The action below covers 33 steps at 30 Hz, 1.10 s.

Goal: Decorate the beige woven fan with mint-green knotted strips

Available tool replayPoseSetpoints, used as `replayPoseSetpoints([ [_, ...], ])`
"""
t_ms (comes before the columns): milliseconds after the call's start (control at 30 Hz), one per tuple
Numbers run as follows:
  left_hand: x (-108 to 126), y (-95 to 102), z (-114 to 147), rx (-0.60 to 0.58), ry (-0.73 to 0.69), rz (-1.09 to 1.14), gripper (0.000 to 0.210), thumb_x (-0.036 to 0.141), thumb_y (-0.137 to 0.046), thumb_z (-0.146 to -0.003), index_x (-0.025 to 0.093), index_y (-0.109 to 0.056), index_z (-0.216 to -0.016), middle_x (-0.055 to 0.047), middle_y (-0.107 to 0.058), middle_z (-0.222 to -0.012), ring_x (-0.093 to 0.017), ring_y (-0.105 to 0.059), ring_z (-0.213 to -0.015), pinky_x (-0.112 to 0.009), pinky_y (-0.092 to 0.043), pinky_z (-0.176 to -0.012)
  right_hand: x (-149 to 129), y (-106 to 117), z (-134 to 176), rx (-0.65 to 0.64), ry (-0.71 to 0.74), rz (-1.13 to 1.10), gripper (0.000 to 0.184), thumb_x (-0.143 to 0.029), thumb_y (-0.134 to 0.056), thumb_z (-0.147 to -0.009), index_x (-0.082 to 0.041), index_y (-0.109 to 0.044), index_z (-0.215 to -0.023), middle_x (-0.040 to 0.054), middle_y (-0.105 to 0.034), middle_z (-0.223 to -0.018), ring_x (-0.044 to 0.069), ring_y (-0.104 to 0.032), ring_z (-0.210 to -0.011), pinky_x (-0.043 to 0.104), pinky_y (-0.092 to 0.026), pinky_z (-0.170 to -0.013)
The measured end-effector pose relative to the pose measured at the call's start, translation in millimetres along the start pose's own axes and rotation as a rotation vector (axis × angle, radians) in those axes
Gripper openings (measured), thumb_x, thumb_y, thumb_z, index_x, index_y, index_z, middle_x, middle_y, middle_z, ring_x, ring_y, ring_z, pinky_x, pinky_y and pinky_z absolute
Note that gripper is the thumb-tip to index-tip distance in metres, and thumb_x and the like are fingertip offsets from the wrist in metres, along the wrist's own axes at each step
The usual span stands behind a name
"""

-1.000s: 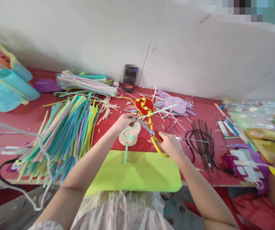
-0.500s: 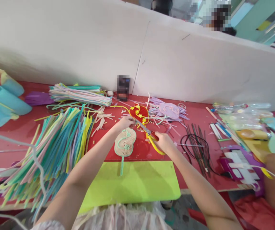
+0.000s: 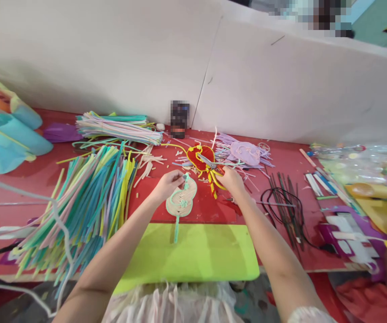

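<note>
My right hand (image 3: 230, 180) is closed around the handles of a pair of scissors (image 3: 208, 160). The blades point up and left over a red heart-shaped piece (image 3: 200, 157) trimmed with yellow pipe cleaners and small yellow flowers. Its yellow stems hang down beside my right fingers. My left hand (image 3: 169, 184) is pinched near the top edge of a cream fan-shaped piece (image 3: 182, 197) with mint-green trim; whatever lies between those fingertips is too small to name. The fan's green handle (image 3: 176, 229) points towards me.
A large bundle of coloured pipe cleaners (image 3: 89, 197) spreads at the left, with another bundle (image 3: 119, 128) behind. A lilac piece (image 3: 245, 153) lies back right. Dark sticks (image 3: 286, 202) and a black cable are further right. A lime-green board (image 3: 193, 255) lies in front.
My left hand has drawn away from the scissors, towards the left and down to the cream fan's top. The scissors have moved over the red heart. The camera view has shifted slightly.
</note>
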<state>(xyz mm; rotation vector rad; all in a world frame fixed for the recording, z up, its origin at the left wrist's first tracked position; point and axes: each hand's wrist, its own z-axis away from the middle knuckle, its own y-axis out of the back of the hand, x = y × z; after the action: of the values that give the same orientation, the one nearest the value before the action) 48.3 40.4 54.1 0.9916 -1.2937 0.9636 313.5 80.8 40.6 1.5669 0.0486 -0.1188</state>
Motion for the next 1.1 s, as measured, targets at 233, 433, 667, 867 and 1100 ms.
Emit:
replayPoseSetpoints([
  [233, 18.1, 5.6, 33.7, 0.007, 0.004, -0.139, 0.015, 0.028, -0.047, -0.083, 0.018, -0.051, -0.073, 0.001, -0.056, -0.064, -0.012, -0.054, -0.062, -0.024, -0.04, -0.063, -5.8, 2.3, 0.5, -0.042, 0.047, -0.011, 0.024, -0.029, -0.059, -0.082, -0.012, -0.063, -0.099, 0.0162, -0.062, -0.107, 0.024, -0.06, -0.096, 0.031, -0.043, -0.079],
  [433, 21.9, 2.4, 46.4, 0.012, 0.009, -0.162, 0.01, 0.025, -0.047, -0.083, 0.018, -0.05, -0.076, 0.002, -0.055, -0.065, -0.011, -0.054, -0.063, -0.023, -0.042, -0.064, -65.9, 28.9, 52.8, 0.084, 0.243, -0.758, 0.025, -0.039, -0.051, -0.088, -0.02, -0.065, -0.097, 0.007, -0.067, -0.1, 0.018, -0.063, -0.09, 0.03, -0.048, -0.082],
  [667, 4.9, -2.1, 52.3, 0.002, 0.027, -0.188, 0.014, 0.027, -0.048, -0.085, 0.018, -0.051, -0.075, 0.002, -0.055, -0.065, -0.011, -0.052, -0.063, -0.023, -0.04, -0.061, -114.7, 10.6, 98.4, -0.138, 0.138, -1.265, 0.026, -0.044, -0.066, -0.075, -0.021, -0.064, -0.088, 0.0021, -0.069, -0.084, 0.016, -0.065, -0.074, 0.028, -0.052, -0.068],
  [867, -13.2, 1.5, 57.8, -0.059, 0.005, -0.06, 0.029, 0.035, -0.036, -0.092, 0.016, -0.054, -0.079, -0.003, -0.061, -0.075, -0.014, -0.059, -0.073, -0.027, -0.045, -0.075, -113.7, -8.6, 101.5, -0.097, 0.054, -1.36, 0.023, -0.042, -0.068, -0.074, -0.02, -0.064, -0.08, 0.0012, -0.067, -0.077, 0.016, -0.064, -0.071, 0.029, -0.051, -0.07],
  [1100, -27.2, 1.5, 60.5, 0.001, 0.002, -0.105, 0.015, 0.03, -0.049, -0.086, 0.016, -0.054, -0.083, -0.001, -0.061, -0.075, -0.013, -0.059, -0.074, -0.025, -0.046, -0.072, -120.1, -23.6, 103.9, -0.088, -0.007, -1.434, 0.022, -0.04, -0.07, -0.072, -0.02, -0.065, -0.08, 0.0009, -0.067, -0.076, 0.016, -0.064, -0.074, 0.029, -0.05, -0.073],
])
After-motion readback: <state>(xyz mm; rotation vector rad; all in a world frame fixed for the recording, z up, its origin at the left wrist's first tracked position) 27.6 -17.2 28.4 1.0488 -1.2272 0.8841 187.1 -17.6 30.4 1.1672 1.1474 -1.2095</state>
